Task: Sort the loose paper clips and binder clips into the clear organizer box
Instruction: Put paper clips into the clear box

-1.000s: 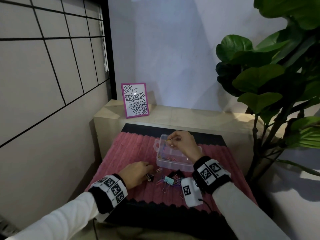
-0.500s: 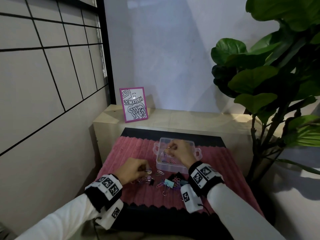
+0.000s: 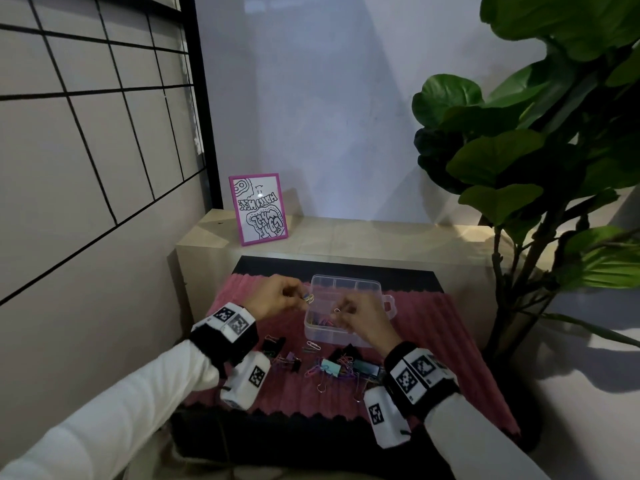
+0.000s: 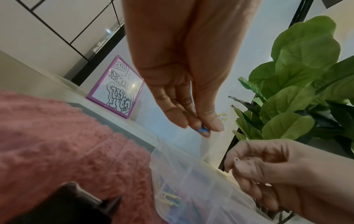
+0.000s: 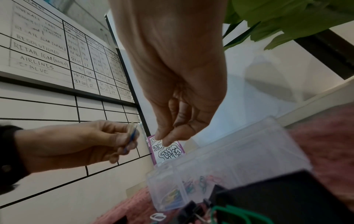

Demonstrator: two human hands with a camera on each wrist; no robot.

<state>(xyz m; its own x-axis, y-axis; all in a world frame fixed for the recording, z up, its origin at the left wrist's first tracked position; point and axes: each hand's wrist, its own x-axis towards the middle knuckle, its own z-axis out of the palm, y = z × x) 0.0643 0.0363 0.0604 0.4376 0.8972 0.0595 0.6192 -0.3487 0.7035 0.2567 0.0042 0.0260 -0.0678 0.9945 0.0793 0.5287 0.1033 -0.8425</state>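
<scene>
The clear organizer box (image 3: 367,285) sits on a pink mat, with coloured paper clips in its near compartments (image 4: 170,200). My left hand (image 3: 300,299) hovers at the box's left edge and pinches a blue paper clip (image 4: 202,130) together with a yellow one (image 4: 222,116). My right hand (image 3: 341,315) hangs over the box's near half, fingers curled, pinching a small pale paper clip (image 3: 336,310). In the right wrist view the right hand (image 5: 164,140) hides that clip. Loose paper clips and binder clips (image 3: 329,368) lie in front of the box.
The pink mat (image 3: 443,327) covers a dark low table. A pink-framed picture (image 3: 258,209) leans on the beige ledge behind. A large leafy plant (image 3: 540,161) stands close on the right. A gridded whiteboard (image 3: 86,133) lines the left wall.
My left hand has lifted from the loose pile on the mat to the box's left edge, carrying clips. My right hand has stayed over the box.
</scene>
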